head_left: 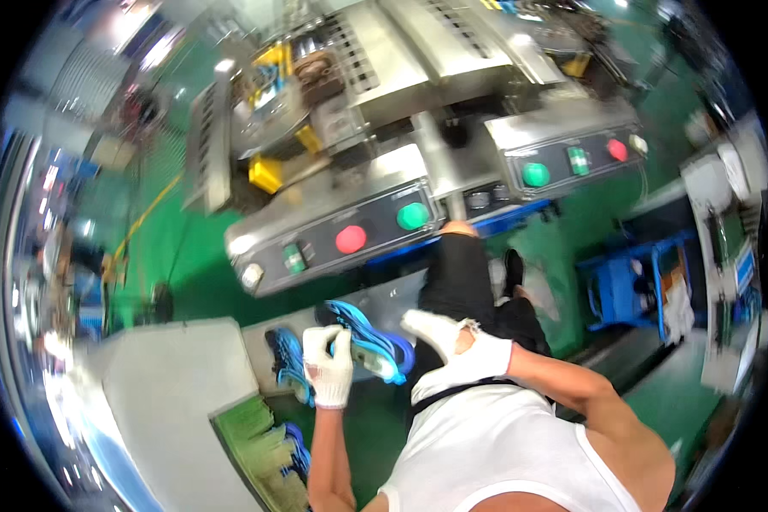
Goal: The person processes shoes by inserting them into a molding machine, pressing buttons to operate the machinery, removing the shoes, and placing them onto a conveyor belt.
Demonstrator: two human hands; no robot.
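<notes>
My left hand, in a white knit glove, has its fingers curled toward the thumb. What they pinch, if anything, is hidden. Just to its right lies a blue shoe with a dark opening and a pale sole; whether the hand touches it I cannot tell. Another blue shoe is close on the hand's left. My right hand, also in a white glove, is in front of my waist. Its fingers stretch leftward, apart from the thumb, and nothing shows in them.
Ahead stands a steel machine with two slanted control panels bearing red and green buttons. A large pale grey surface is at left. More blue shoes rest by a green mat. A blue cart stands at right.
</notes>
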